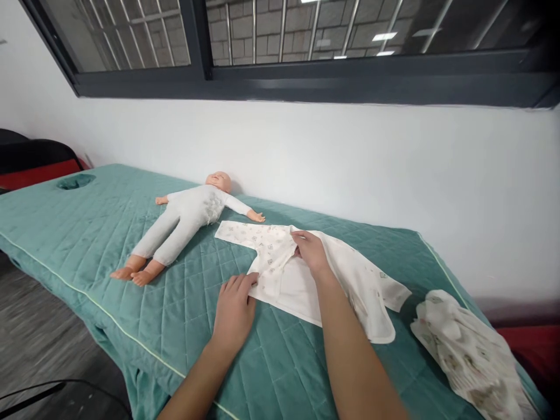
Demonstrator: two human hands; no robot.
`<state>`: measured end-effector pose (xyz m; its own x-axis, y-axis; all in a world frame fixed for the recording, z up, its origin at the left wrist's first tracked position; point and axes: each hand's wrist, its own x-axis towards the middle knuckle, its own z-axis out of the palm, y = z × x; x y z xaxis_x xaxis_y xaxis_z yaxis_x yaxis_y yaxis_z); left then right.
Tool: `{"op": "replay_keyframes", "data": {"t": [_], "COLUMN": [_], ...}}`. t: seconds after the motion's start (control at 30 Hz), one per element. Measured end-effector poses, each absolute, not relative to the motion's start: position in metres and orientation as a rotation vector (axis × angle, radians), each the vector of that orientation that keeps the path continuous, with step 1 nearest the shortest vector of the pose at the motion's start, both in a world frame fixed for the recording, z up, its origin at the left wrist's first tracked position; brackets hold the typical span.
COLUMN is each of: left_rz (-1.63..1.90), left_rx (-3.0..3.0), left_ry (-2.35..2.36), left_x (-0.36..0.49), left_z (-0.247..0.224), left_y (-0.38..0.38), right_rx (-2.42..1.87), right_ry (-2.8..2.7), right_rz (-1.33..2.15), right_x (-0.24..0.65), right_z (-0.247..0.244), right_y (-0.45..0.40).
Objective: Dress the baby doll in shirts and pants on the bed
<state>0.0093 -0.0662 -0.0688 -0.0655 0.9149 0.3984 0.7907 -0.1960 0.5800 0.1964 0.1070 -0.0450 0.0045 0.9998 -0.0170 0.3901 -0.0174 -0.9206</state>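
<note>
A small white patterned baby shirt lies spread on the green quilted bed cover, its front partly open and one sleeve pointing left. My left hand is at the shirt's lower left edge, thumb and fingers closed on its corner. Higher up, near the collar, my right hand pinches the fabric of the front flap. A baby doll in a white body suit lies on its back to the left of the shirt, arms spread, head toward the wall.
The green bed runs along a white wall below a dark window frame. A bundle of patterned cloth lies at the right. The bed has a hole at its far left. Red and black seats stand beyond.
</note>
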Motion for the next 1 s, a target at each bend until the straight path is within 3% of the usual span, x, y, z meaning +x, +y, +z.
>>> {"op": "replay_keyframes", "data": {"t": [0.13,0.33,0.47,0.7,0.83,1.0], "left_rz": [1.174,1.635,1.856,1.615,1.324,1.202], "left_rx": [1.985,1.25,1.429,2.023,2.19,2.374], "left_ry": [1.852,1.934,1.982,1.79,1.826,1.717], "left_x": [0.011,0.005,0.003,0.011,0.013,0.016], "left_z": [-0.067,-0.072,-0.076,-0.075,-0.072,-0.065], "left_y": [-0.066,-0.057,-0.056,-0.06,-0.061,-0.067], "right_rx": [-1.433,-1.112,-1.098,-1.247,-1.194,-1.126], "right_ry": [-1.466,-1.652,-1.787,-1.876,-2.02,-2.121], "right_rz": [1.05,1.139,1.04,0.802,0.772,0.735], "right_x": [0.192,0.171,0.163,0.168,0.167,0.156], "right_z": [-0.043,-0.044,-0.053,-0.051,-0.05,-0.051], "right_y": [0.107,0.104,0.098,0.089,0.081,0.054]}}
